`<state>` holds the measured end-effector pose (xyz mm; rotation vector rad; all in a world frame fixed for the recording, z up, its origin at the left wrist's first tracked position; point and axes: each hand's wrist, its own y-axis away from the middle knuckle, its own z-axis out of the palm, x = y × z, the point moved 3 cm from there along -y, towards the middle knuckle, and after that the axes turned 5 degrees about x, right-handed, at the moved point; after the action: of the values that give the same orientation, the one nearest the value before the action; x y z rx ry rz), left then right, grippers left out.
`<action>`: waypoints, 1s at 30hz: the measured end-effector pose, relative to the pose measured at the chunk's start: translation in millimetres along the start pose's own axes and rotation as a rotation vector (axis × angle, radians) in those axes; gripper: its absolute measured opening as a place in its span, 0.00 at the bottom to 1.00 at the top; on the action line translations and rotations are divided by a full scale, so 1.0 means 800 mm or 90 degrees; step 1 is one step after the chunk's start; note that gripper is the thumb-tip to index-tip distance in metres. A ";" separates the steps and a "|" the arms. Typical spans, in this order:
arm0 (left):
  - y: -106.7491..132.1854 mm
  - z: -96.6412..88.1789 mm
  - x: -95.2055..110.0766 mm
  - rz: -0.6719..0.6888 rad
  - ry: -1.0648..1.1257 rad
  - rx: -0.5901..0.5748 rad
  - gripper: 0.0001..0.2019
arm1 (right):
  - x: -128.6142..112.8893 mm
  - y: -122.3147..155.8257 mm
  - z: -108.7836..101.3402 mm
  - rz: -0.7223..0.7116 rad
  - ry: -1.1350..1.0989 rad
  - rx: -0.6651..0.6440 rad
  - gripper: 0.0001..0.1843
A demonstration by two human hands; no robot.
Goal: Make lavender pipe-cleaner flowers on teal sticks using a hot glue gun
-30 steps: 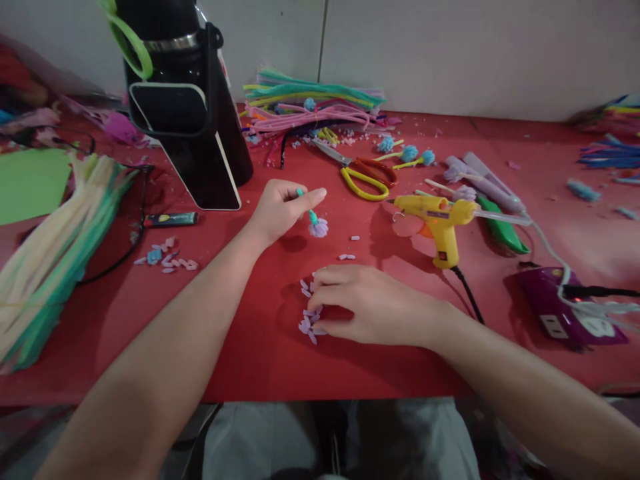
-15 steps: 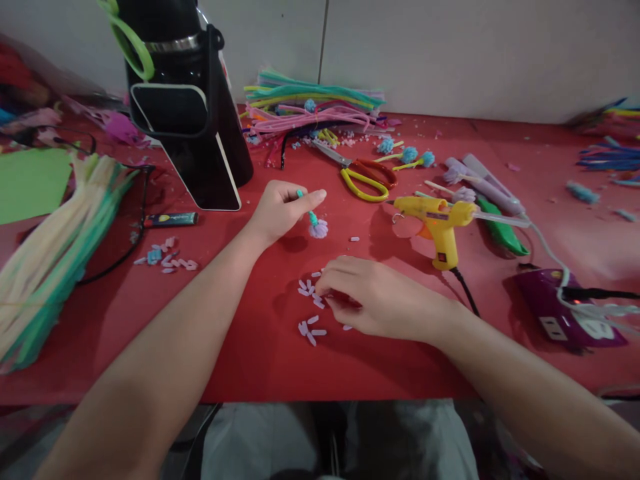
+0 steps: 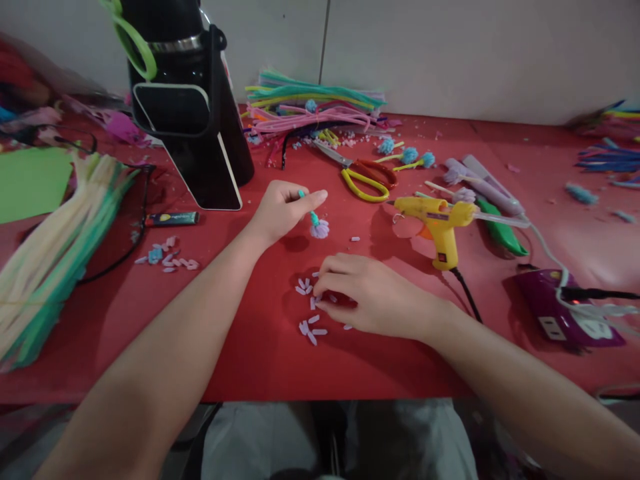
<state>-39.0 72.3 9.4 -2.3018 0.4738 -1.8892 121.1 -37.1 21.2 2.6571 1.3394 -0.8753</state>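
Note:
Pinched in my left hand [image 3: 286,208] is a small pipe-cleaner flower [image 3: 319,228] with lilac petals and a teal stem; its head points down, a little above the table. My right hand [image 3: 367,293] is lower, with curled fingers and its thumb and fingertips drawn together over a loose pile of short lilac pipe-cleaner pieces [image 3: 313,332]. One lilac piece [image 3: 313,303] shows at the fingertips, apparently pinched there. More pieces lie partly hidden under that hand. A single lilac piece [image 3: 355,239] lies apart, between the two hands.
A yellow glue gun [image 3: 443,230] rests at right, near scissors [image 3: 367,183] and a purple power strip [image 3: 565,313]. Behind are pipe-cleaner bundles [image 3: 315,100] and blue pom-pom flowers [image 3: 409,155]. At left stand a black bottle [image 3: 237,133], a phone [image 3: 210,173] and a pale pipe-cleaner bundle [image 3: 55,253].
The fingertips of my right hand have shifted slightly among the lilac pieces, and one piece now shows beside them. My left hand keeps the flower in the same place.

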 end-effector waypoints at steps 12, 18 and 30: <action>0.000 0.000 0.003 0.008 -0.006 -0.006 0.30 | 0.007 0.002 -0.018 0.104 -0.096 0.062 0.07; 0.000 0.000 0.002 0.001 -0.011 -0.006 0.30 | 0.031 0.004 -0.042 0.104 -0.080 0.203 0.11; -0.001 -0.001 -0.001 0.004 -0.022 -0.001 0.30 | 0.056 0.008 -0.048 0.169 -0.086 0.305 0.04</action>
<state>-39.5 73.4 8.7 -2.3270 0.4768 -1.8434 164.6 2.3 29.6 2.9427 0.7974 -1.4530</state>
